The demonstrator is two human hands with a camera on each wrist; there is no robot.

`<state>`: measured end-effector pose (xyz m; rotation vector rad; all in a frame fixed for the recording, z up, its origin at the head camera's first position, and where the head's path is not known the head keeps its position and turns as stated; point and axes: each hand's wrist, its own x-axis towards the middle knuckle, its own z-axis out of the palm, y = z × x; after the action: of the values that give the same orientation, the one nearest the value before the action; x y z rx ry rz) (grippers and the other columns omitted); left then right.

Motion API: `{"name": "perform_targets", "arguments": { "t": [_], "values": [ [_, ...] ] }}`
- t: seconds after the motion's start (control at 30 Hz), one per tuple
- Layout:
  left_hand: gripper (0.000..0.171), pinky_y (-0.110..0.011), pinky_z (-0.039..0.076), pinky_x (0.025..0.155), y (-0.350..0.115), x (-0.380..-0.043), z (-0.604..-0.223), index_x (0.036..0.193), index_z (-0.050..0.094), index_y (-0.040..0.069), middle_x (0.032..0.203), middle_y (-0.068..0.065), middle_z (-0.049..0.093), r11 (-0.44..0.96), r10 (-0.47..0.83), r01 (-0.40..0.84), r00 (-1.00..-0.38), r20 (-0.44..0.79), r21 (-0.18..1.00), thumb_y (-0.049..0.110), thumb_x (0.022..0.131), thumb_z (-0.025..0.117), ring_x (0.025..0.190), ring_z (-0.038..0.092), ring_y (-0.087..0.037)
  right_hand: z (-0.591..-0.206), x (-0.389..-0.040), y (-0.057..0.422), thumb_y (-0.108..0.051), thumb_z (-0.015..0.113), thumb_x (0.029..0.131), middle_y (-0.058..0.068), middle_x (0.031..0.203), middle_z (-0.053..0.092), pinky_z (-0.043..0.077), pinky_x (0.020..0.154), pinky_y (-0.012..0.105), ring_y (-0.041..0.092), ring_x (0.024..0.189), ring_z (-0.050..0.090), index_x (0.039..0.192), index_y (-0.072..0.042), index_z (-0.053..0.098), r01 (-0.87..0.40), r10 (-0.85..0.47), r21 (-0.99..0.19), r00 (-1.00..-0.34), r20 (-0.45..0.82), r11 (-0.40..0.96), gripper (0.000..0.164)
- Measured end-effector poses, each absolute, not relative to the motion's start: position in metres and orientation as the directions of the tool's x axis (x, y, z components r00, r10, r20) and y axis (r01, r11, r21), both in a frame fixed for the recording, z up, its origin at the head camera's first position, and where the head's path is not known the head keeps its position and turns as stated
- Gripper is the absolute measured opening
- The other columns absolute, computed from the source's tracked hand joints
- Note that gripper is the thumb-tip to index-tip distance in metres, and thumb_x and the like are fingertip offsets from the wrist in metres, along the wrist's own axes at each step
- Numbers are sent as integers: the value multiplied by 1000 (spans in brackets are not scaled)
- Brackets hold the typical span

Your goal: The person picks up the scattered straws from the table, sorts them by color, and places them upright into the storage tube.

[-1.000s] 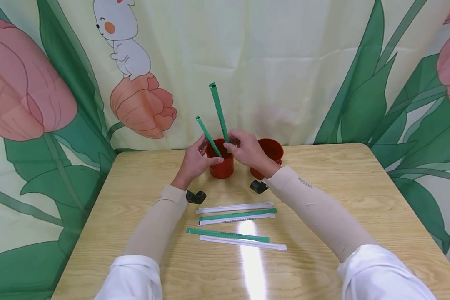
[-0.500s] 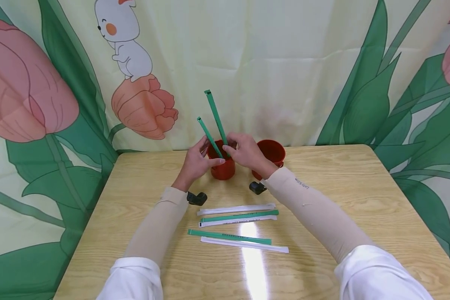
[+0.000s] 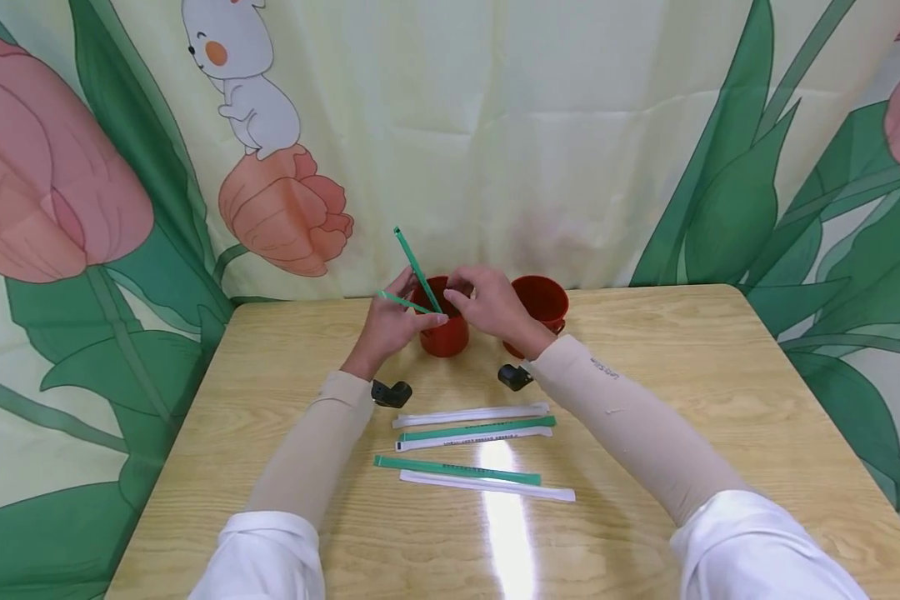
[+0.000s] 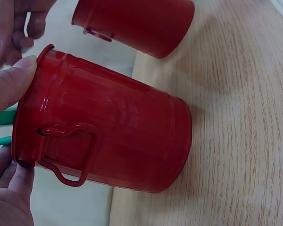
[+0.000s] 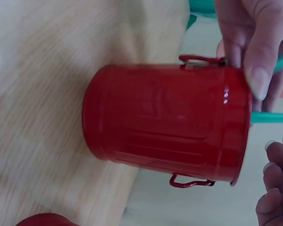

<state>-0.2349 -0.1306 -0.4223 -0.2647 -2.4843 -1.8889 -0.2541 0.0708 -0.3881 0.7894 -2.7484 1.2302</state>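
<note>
My left hand holds the left red bucket at its rim, thumb on the near side and fingers behind. Two green paper-wrapped straws stand in it: one straw leans left and up, while the other straw tips low across my left hand. Over the right part of the rim is my right hand, its fingers loosely bent with nothing between them; the right wrist view shows those fingertips apart from the bucket. The bucket's wire handles hang at its sides.
A second red bucket stands to the right, partly behind my right wrist. Nearer on the wooden table lie several wrapped straws, including a green straw and a white straw. A printed curtain hangs behind.
The taller green straw has gone from my right hand's fingers and dropped left, low over my left hand. My right fingers have loosened; the left hand stays at the rim.
</note>
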Motion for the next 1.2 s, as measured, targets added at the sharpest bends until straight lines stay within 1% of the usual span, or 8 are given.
{"name": "perform_targets", "arguments": {
  "t": [0.13, 0.37, 0.47, 0.63, 0.73, 0.9, 1.03, 1.2],
  "values": [
    [91, -46, 31, 130, -130, -234, -423, 163, 35, 10, 158, -15, 52, 205, 142, 157, -981, 129, 966, 8, 87, 84, 151, 45, -26, -387, -245, 80, -15, 68, 100, 8, 100, 74, 56, 85, 42, 24, 94, 63, 104, -8, 74, -508, -453, -683, -846, 281, 525, 9],
    [91, -46, 35, 127, -129, -234, -423, 163, 34, 12, 156, -11, 55, 250, 133, 155, -983, 125, 956, 9, 88, 84, 150, 47, -27, -387, -225, 102, -13, 73, 97, 3, 94, 74, 50, 74, 33, 20, 89, 61, 99, -11, 79, -570, -487, -661, -806, 335, 488, 6],
    [91, -46, 36, 127, -130, -234, -422, 164, 33, 14, 155, -9, 56, 266, 123, 136, -987, 106, 954, 10, 88, 84, 150, 46, -27, -390, -214, 113, -10, 75, 95, 3, 94, 75, 52, 73, 36, 18, 86, 61, 97, -12, 79, -589, -513, -666, -786, 344, 457, 5],
    [93, -45, 35, 127, -131, -233, -421, 165, 32, 15, 156, -9, 56, 254, 122, 117, -989, 88, 960, 11, 88, 84, 152, 45, -26, -397, -193, 134, -6, 77, 92, 2, 95, 76, 59, 77, 43, 18, 88, 62, 96, -13, 79, -573, -537, -691, -785, 309, 440, 7],
    [93, -45, 37, 126, -131, -232, -420, 164, 32, 15, 156, -8, 56, 257, 122, 116, -989, 86, 959, 11, 88, 84, 152, 45, -25, -402, -181, 148, -7, 78, 92, 0, 95, 76, 60, 78, 40, 17, 90, 62, 96, -15, 79, -550, -539, -689, -799, 267, 473, 9],
    [95, -46, 35, 127, -132, -233, -419, 165, 31, 14, 158, -11, 53, 226, 127, 122, -987, 95, 966, 8, 87, 84, 153, 44, -26, -413, -166, 169, -11, 79, 91, -4, 93, 77, 54, 72, 31, 14, 85, 58, 97, -18, 80, -554, -552, -648, -799, 239, 522, 9],
    [96, -45, 32, 129, -132, -234, -420, 166, 28, 13, 159, -12, 52, 197, 145, 118, -985, 90, 973, 7, 87, 84, 154, 42, -25, -424, -158, 180, -11, 81, 90, -3, 93, 78, 53, 69, 31, 12, 82, 58, 95, -19, 82, -568, -576, -637, -785, 229, 520, 9],
    [95, -42, 32, 129, -129, -233, -421, 165, 29, 12, 160, -12, 51, 211, 140, 106, -987, 77, 972, 9, 88, 84, 153, 43, -25, -440, -148, 190, -10, 80, 90, -4, 94, 78, 52, 70, 28, 11, 86, 61, 95, -15, 82, -541, -589, -664, -787, 184, 516, 7]
  ]
}}
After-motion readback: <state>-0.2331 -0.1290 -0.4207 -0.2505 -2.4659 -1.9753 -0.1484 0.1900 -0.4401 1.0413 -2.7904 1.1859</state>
